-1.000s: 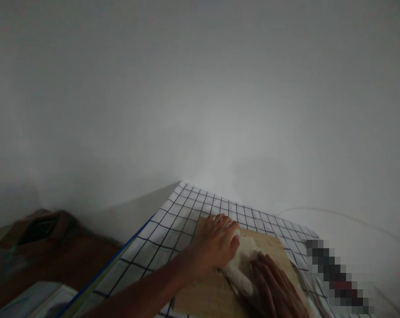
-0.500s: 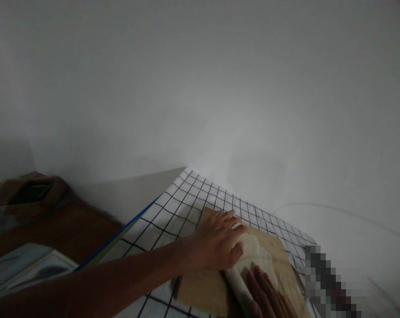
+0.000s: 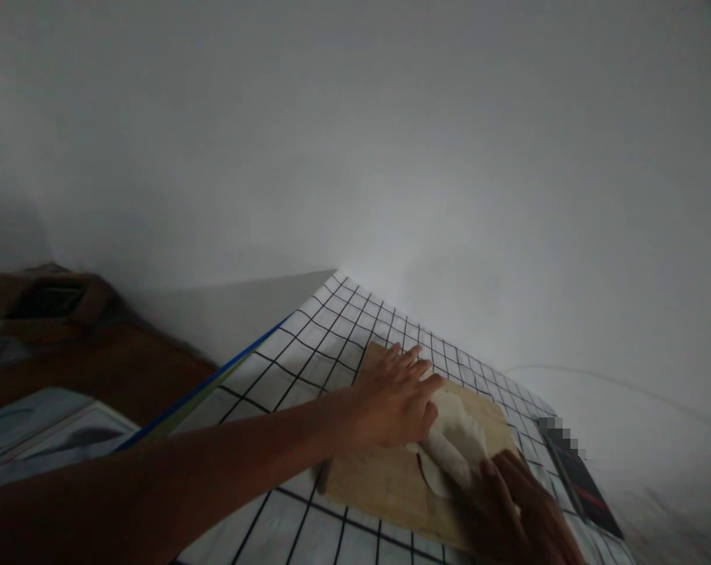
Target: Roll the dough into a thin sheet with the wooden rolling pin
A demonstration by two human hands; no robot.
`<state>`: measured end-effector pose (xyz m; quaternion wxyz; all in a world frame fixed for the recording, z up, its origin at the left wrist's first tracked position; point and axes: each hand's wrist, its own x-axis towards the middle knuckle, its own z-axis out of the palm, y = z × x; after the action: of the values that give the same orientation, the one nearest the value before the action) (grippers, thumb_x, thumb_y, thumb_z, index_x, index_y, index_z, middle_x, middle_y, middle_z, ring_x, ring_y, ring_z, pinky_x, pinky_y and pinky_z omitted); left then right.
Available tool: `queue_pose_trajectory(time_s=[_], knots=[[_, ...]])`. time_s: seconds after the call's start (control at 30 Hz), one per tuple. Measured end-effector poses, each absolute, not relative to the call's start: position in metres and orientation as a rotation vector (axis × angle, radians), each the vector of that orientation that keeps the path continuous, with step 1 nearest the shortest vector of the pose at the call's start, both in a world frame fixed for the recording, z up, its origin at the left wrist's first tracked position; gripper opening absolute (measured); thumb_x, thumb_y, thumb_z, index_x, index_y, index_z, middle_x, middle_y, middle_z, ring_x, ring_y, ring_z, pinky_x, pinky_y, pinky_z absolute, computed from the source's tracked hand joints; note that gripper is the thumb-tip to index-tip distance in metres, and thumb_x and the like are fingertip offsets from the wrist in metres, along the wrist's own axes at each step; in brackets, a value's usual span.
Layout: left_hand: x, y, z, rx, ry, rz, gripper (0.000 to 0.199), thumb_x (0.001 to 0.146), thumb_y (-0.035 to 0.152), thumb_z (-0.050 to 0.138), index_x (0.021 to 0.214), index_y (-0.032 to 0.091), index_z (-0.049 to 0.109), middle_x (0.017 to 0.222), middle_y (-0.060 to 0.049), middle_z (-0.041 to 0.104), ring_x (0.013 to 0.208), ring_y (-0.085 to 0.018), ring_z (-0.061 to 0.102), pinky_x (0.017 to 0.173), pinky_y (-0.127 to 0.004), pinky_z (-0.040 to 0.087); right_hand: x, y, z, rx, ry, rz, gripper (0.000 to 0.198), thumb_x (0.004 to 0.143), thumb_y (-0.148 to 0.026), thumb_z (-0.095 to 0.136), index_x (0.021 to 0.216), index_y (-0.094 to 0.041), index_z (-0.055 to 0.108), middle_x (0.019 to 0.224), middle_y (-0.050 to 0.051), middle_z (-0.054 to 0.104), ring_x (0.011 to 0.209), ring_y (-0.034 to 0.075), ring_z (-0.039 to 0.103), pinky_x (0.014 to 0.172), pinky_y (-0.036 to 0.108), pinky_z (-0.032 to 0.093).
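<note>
A flattened sheet of pale dough (image 3: pixel 464 424) lies on a wooden board (image 3: pixel 379 482). Across it, slanting, is a pale rolling pin (image 3: pixel 448 457), with dough showing on both sides. My left hand (image 3: pixel 399 396) is palm down over the pin's far end, fingers stretched out and spread above the board; the pin's tip is hidden under it. At the near end my right hand (image 3: pixel 523 502) bends over the pin with its fingers curled, covering that end and part of the dough.
Under the board is a white cloth with black grid lines (image 3: pixel 308 345), reaching a pale wall (image 3: pixel 361 157). A dark flat object (image 3: pixel 588 479), partly pixelated, lies at the right edge. Down left are a brown box (image 3: pixel 43 302) and a white object (image 3: pixel 55 431).
The view has shifted, so the table sits higher. The pin has moved right over the dough, which now shows on its left too. My right hand has gone from flat to curled.
</note>
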<state>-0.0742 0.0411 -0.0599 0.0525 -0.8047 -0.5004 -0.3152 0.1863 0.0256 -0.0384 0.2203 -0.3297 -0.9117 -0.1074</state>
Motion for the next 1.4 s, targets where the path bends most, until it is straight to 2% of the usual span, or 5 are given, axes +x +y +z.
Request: queue_pose_trajectory(time_s=[0.13, 0.3, 0.87, 1.2, 1.4], knots=[[-0.073, 0.043, -0.060, -2.471, -1.543, -0.938, 0.041, 0.093, 0.031, 0.043, 0.132, 0.021, 0.052, 0.140, -0.010, 0.055, 0.141, -0.033, 0.033, 0.114, -0.058, 0.024, 0.198, 0.041, -0.055, -0.612, -2.587, -0.472, 0.040, 0.099, -0.036, 0.046, 0.137, -0.025, 0.048, 0.127, 0.012, 0.064, 0.121, 0.027, 0.060, 0.089, 0.039, 0.059], [-0.072, 0.044, -0.058, -2.482, -1.582, -0.961, 0.043, 0.093, 0.029, 0.042, 0.134, 0.022, 0.050, 0.135, -0.010, 0.059, 0.139, -0.032, 0.037, 0.113, -0.056, 0.026, 0.215, 0.042, -0.086, -0.640, -2.629, -0.464, 0.073, 0.095, -0.037, 0.051, 0.157, -0.028, 0.014, 0.144, 0.014, 0.051, 0.129, 0.034, 0.051, 0.092, 0.049, 0.057], [-0.074, 0.045, -0.048, -2.521, -1.471, -0.886, 0.044, 0.093, 0.024, 0.038, 0.133, 0.017, 0.055, 0.136, -0.012, 0.060, 0.131, -0.028, 0.049, 0.111, -0.052, 0.032, 0.190, 0.015, -0.107, -1.039, -2.444, -0.500, 0.044, 0.100, -0.034, 0.042, 0.142, -0.027, 0.052, 0.137, 0.006, 0.058, 0.120, 0.030, 0.059, 0.087, 0.043, 0.061], [-0.071, 0.047, -0.055, -2.428, -1.570, -0.942, 0.044, 0.091, 0.027, 0.040, 0.133, 0.019, 0.053, 0.132, -0.012, 0.061, 0.133, -0.033, 0.044, 0.107, -0.053, 0.034, 0.209, 0.056, -0.081, -0.822, -2.498, -0.423, 0.048, 0.098, -0.021, 0.039, 0.146, -0.025, 0.037, 0.148, 0.011, 0.048, 0.135, 0.025, 0.045, 0.105, 0.047, 0.049], [-0.071, 0.058, -0.060, -2.393, -1.640, -0.967, 0.040, 0.091, 0.030, 0.043, 0.128, 0.020, 0.053, 0.124, -0.011, 0.064, 0.132, -0.034, 0.044, 0.104, -0.052, 0.036, 0.199, 0.114, -0.071, -1.013, -2.527, -0.270, 0.042, 0.098, -0.022, 0.032, 0.136, -0.020, 0.049, 0.140, 0.012, 0.055, 0.132, 0.025, 0.049, 0.107, 0.048, 0.046]])
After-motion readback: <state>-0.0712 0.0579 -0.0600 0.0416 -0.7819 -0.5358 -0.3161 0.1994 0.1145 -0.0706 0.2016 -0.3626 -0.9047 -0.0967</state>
